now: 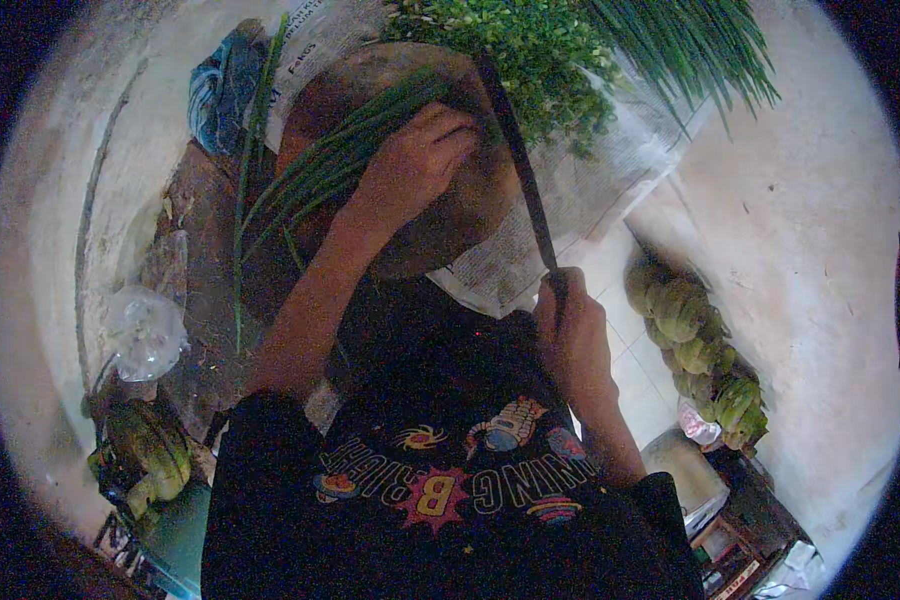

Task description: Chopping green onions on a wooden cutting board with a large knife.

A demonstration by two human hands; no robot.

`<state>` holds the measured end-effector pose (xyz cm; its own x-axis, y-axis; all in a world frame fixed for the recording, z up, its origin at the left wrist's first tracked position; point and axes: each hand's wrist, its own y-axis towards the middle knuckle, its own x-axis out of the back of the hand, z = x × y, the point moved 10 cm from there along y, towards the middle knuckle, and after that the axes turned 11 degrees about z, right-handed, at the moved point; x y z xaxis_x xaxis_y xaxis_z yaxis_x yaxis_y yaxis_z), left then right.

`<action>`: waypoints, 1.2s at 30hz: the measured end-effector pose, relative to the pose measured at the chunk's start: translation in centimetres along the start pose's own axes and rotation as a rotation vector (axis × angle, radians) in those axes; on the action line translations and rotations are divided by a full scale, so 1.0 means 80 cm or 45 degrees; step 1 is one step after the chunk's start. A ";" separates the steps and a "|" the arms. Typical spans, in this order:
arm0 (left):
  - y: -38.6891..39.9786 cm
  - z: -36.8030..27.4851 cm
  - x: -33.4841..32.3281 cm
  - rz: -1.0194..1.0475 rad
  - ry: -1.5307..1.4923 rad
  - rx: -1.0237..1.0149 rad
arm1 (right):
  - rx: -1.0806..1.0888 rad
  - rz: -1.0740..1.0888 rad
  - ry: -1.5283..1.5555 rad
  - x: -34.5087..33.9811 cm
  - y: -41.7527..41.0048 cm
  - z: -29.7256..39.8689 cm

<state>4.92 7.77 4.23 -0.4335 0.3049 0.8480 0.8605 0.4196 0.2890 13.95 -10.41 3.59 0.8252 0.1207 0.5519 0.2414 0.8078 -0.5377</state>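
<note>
Beneath my left hand [427, 154] lies a bunch of long green onion leaves [345, 146], pressed onto a round wooden chopping block [457, 225]. The fingers curl over the bunch, and its leaf ends trail off to the lower left. My right hand [574, 322] grips the handle of a long dark-bladed knife [521, 161]. The blade points away from me along the block's right side, apart from my left hand. Just beyond the block, a heap of chopped green onion [525, 67] rests on spread newspaper [607, 180].
More whole green onion leaves [690, 52] lie at the far right of the newspaper. A blue patterned cloth [221, 94] sits at far left. Nearer on that side are a clear plastic bag [146, 334] and a green-skinned squash [146, 450]. Several round greenish fruits [682, 315] line the right wall.
</note>
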 end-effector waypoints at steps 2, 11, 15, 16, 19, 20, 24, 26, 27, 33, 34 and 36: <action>0.001 -0.004 0.001 -0.002 0.025 -0.015 | 0.029 -0.033 -0.022 0.001 -0.003 0.005; -0.006 -0.004 -0.001 -0.032 0.072 -0.039 | 0.038 -0.021 -0.035 -0.014 -0.011 0.003; 0.000 -0.001 -0.002 -0.040 -0.002 -0.018 | 0.006 -0.034 -0.069 -0.023 -0.007 -0.006; 0.002 0.000 -0.003 -0.037 -0.003 -0.030 | -0.068 -0.011 -0.096 -0.031 0.001 -0.014; -0.002 0.003 0.002 -0.139 -0.020 0.028 | -0.114 0.017 -0.096 -0.044 -0.014 -0.022; -0.001 0.003 -0.002 -0.096 -0.036 0.037 | -0.074 0.026 -0.077 -0.049 -0.026 -0.021; -0.001 0.003 0.010 -0.120 -0.050 0.086 | -0.166 0.016 0.002 -0.034 -0.048 -0.051; 0.003 0.000 0.010 -0.144 -0.039 0.066 | -0.081 -0.061 -0.050 -0.028 -0.029 -0.033; 0.004 0.001 0.013 -0.168 -0.024 0.057 | -0.032 -0.095 -0.077 -0.025 -0.019 -0.024; -0.005 0.013 0.003 -0.092 -0.026 0.133 | -0.040 -0.070 -0.054 -0.021 -0.014 -0.003; -0.005 0.013 0.005 -0.094 -0.026 0.139 | -0.042 -0.047 -0.074 -0.025 -0.016 -0.003; -0.003 0.013 0.005 -0.078 -0.061 0.136 | -0.023 -0.050 -0.053 -0.026 -0.019 -0.002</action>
<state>4.27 8.63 4.02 -0.4986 0.3155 0.8074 0.7999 0.5264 0.2883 11.91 -11.97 3.13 0.7930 0.1137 0.5985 0.2824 0.8019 -0.5265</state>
